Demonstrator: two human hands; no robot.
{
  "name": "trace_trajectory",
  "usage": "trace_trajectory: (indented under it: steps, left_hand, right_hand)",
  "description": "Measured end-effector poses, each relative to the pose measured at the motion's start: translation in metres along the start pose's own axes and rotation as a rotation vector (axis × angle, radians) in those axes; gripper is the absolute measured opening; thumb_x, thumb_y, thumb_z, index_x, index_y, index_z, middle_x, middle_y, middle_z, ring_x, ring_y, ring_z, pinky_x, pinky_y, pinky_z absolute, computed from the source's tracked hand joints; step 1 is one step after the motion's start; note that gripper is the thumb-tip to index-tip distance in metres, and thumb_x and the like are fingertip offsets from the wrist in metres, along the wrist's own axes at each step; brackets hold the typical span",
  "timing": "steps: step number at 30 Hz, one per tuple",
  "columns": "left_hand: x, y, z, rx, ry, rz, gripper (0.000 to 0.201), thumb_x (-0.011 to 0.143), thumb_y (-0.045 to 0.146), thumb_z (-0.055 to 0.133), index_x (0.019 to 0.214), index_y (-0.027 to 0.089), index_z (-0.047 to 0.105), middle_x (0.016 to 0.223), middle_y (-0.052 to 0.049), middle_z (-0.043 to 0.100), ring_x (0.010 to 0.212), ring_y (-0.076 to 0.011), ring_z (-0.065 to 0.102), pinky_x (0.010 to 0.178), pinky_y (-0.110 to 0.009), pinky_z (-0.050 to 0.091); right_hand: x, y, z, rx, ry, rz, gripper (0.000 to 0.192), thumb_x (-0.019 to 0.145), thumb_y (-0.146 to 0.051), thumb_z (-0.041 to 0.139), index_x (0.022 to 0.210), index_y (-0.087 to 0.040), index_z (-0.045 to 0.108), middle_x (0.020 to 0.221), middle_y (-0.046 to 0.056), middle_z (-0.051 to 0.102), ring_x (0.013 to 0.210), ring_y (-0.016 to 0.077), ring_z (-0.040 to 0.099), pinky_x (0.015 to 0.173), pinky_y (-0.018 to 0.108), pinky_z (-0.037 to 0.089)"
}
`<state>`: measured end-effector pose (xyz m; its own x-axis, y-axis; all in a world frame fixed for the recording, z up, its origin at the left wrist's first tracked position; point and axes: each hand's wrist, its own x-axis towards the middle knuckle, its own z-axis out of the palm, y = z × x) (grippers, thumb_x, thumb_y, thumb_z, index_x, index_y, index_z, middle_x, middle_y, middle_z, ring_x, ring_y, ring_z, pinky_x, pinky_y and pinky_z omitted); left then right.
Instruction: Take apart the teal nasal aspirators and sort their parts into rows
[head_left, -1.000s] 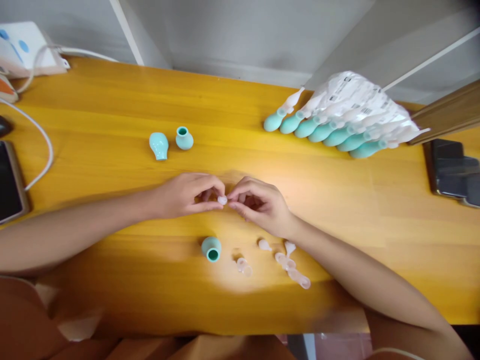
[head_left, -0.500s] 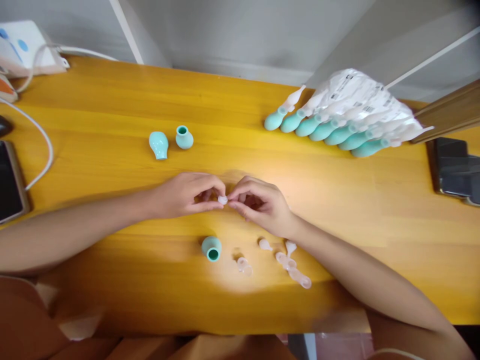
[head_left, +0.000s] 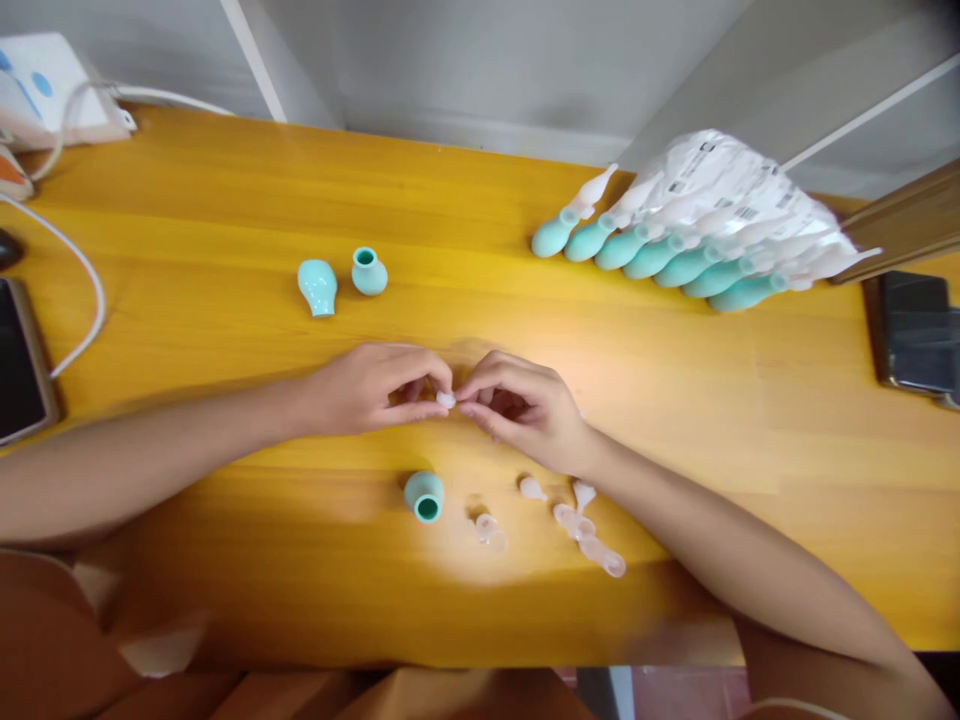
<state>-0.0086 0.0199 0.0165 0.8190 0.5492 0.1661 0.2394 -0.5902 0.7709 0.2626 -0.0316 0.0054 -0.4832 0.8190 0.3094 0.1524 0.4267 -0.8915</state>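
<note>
Pinching from both sides, the left hand (head_left: 367,388) and right hand (head_left: 521,408) grip one small clear plastic tip (head_left: 445,399) between their fingertips, just above the yellow table (head_left: 225,200). It looks pale, translucent and rounded. Nearer the person lie a teal bulb (head_left: 424,496) and several loose clear pieces (head_left: 577,524).

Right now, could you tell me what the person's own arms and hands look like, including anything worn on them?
Both forearms are bare up to the frame edge: no sleeves show. The left hand and the right hand wear no gloves, and no rings, watch or bracelet can be seen on the fingers or wrists. No markings or cables are on either arm. At the bottom edge, orange-brown fabric shows, apparently the person's clothing.
</note>
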Motion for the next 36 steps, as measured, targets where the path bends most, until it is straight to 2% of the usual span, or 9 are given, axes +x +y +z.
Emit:
trace_trajectory:
  steps: [8, 14, 19, 22, 23, 25, 30, 32, 36]
  left_hand:
    - [0.000, 0.000, 0.000, 0.011, 0.008, 0.014, 0.013, 0.112, 0.035, 0.071, 0.114, 0.023, 0.071, 0.093, 0.002, 0.076, 0.077, -0.0114, 0.067, 0.075, -0.023, 0.050]
    - [0.000, -0.001, 0.001, 0.011, 0.002, -0.004, 0.012, 0.111, 0.033, 0.069, 0.115, 0.022, 0.069, 0.093, 0.001, 0.076, 0.077, -0.0134, 0.068, 0.074, -0.025, 0.051]
    - [0.002, -0.003, 0.005, 0.124, 0.102, 0.057, 0.003, 0.109, 0.026, 0.067, 0.111, 0.023, 0.067, 0.094, -0.002, 0.075, 0.086, -0.0182, 0.068, 0.082, -0.031, 0.053]
    - [0.005, -0.004, 0.006, 0.213, 0.131, 0.150, 0.004, 0.110, 0.021, 0.063, 0.110, 0.023, 0.067, 0.101, -0.005, 0.078, 0.095, -0.0212, 0.067, 0.091, -0.035, 0.054]
    - [0.006, -0.005, 0.006, 0.236, 0.126, 0.166, 0.005, 0.111, 0.020, 0.063, 0.110, 0.022, 0.067, 0.104, -0.006, 0.079, 0.097, -0.0219, 0.067, 0.094, -0.037, 0.054]
    - [0.007, -0.006, 0.006, 0.264, 0.107, 0.169, 0.007, 0.111, 0.021, 0.061, 0.110, 0.022, 0.068, 0.107, -0.008, 0.080, 0.099, -0.0228, 0.067, 0.097, -0.039, 0.054]
    - [0.007, -0.009, 0.006, 0.275, 0.073, 0.142, 0.011, 0.113, 0.025, 0.061, 0.110, 0.023, 0.071, 0.110, -0.009, 0.080, 0.102, -0.0241, 0.068, 0.098, -0.041, 0.055]
    - [0.007, -0.009, 0.007, 0.276, 0.075, 0.147, 0.010, 0.113, 0.025, 0.061, 0.110, 0.022, 0.071, 0.110, -0.009, 0.080, 0.103, -0.0243, 0.068, 0.098, -0.041, 0.055]
    - [0.007, -0.010, 0.008, 0.300, 0.096, 0.154, 0.009, 0.113, 0.025, 0.061, 0.116, 0.021, 0.069, 0.110, -0.009, 0.079, 0.102, -0.0247, 0.068, 0.098, -0.042, 0.054]
  right_hand:
    - [0.000, 0.001, 0.001, 0.017, 0.003, 0.010, 0.010, 0.105, -0.018, 0.078, 0.114, -0.023, 0.079, 0.092, 0.001, 0.069, 0.071, 0.0099, 0.065, 0.057, 0.020, 0.051]
    - [-0.003, -0.006, 0.001, 0.061, 0.070, 0.096, 0.005, 0.106, -0.023, 0.078, 0.111, -0.022, 0.078, 0.090, 0.000, 0.069, 0.070, 0.0103, 0.065, 0.056, 0.022, 0.052]
    - [0.001, -0.019, -0.023, 0.122, 0.242, 0.158, 0.009, 0.111, -0.030, 0.072, 0.111, -0.023, 0.077, 0.092, 0.001, 0.071, 0.060, 0.0081, 0.063, 0.052, 0.022, 0.050]
    - [0.008, -0.020, -0.043, 0.045, 0.322, 0.203, 0.016, 0.111, -0.036, 0.072, 0.109, -0.021, 0.076, 0.090, 0.001, 0.072, 0.058, 0.0091, 0.060, 0.050, 0.023, 0.048]
    - [0.010, -0.021, -0.049, -0.004, 0.296, 0.235, 0.017, 0.110, -0.037, 0.071, 0.109, -0.021, 0.076, 0.088, 0.001, 0.072, 0.059, 0.0099, 0.060, 0.051, 0.024, 0.048]
    - [0.014, -0.025, -0.059, -0.124, 0.135, 0.293, 0.017, 0.110, -0.036, 0.069, 0.108, -0.020, 0.076, 0.086, 0.002, 0.073, 0.060, 0.0116, 0.060, 0.054, 0.026, 0.048]
    - [0.008, -0.052, -0.076, -0.411, -0.469, 0.227, 0.014, 0.109, -0.029, 0.069, 0.100, -0.023, 0.075, 0.089, 0.003, 0.076, 0.070, 0.0170, 0.067, 0.064, 0.031, 0.047]
    - [-0.003, -0.062, -0.081, -0.498, -0.599, 0.253, 0.015, 0.110, -0.034, 0.071, 0.099, -0.024, 0.073, 0.091, 0.002, 0.076, 0.073, 0.0189, 0.069, 0.067, 0.032, 0.046]
    - [-0.033, -0.069, -0.090, -0.560, -0.752, 0.327, 0.022, 0.103, -0.045, 0.083, 0.110, -0.027, 0.073, 0.106, 0.003, 0.079, 0.087, 0.0242, 0.076, 0.080, 0.036, 0.052]
